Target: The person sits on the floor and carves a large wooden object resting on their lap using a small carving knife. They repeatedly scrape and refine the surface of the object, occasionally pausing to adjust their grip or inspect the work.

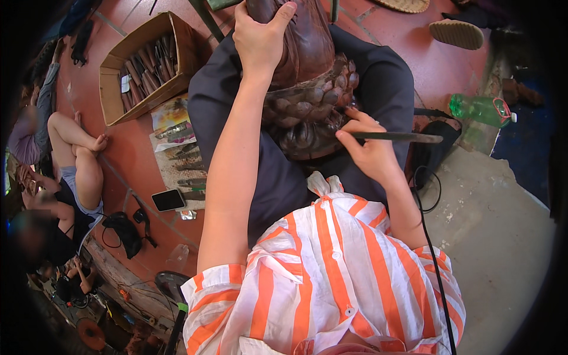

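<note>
A dark brown, glossy wooden carving (302, 77) stands between my knees, with a smooth upper part and a band of rounded, petal-like shapes round its base. My left hand (260, 38) is closed round the upper part, the thumb across its near face. In my right hand (370, 145) is a long, slim, dark hand tool (408, 137), gripped like a pen and pointing to the right at its free end. That hand's fingertips reach to the right side of the petal band. The tool's working tip is hidden by the fingers and the carving.
Left of my legs stands a cardboard box (112, 89) full of wooden-handled tools. Several more tools (189, 165) and a phone (168, 200) lie on a mat. A green bottle (482, 110) lies at right. A black cable (435, 260) runs past my right arm. Other people sit at far left.
</note>
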Demonstrator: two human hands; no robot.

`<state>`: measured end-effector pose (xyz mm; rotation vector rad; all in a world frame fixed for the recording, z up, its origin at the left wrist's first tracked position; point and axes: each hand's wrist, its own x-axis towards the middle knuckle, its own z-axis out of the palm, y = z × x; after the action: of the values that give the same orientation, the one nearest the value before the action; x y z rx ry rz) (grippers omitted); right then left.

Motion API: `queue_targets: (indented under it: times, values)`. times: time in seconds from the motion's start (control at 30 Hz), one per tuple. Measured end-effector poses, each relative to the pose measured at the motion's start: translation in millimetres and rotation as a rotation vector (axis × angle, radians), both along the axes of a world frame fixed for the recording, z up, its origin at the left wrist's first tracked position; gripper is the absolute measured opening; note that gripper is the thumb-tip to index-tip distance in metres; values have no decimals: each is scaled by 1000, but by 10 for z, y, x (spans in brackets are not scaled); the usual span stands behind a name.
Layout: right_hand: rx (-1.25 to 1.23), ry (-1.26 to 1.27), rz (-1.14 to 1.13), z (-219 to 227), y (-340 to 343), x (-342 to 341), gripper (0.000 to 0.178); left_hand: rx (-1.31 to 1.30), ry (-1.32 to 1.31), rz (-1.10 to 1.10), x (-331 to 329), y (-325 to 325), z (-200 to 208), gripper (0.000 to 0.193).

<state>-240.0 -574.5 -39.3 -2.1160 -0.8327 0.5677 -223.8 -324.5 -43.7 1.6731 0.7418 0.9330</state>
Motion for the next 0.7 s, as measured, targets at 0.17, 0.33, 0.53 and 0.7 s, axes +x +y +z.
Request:
queue_targets:
  times: [0.17, 0.33, 0.53, 0.7]
  values:
    - [137, 176, -57, -57, -77, 67, 14, 25, 49, 42, 18, -25, -23, 62]
    - [73, 27, -69, -64, -38, -23, 13, 42, 57, 14, 8, 13, -52, 68]
    - [-10, -81, -44, -53, 26, -78, 16, 46, 55, -1, 12, 40, -162, 72]
    - [179, 232, -156, -135, -85, 73, 12, 81, 47, 8, 17, 63, -153, 76]
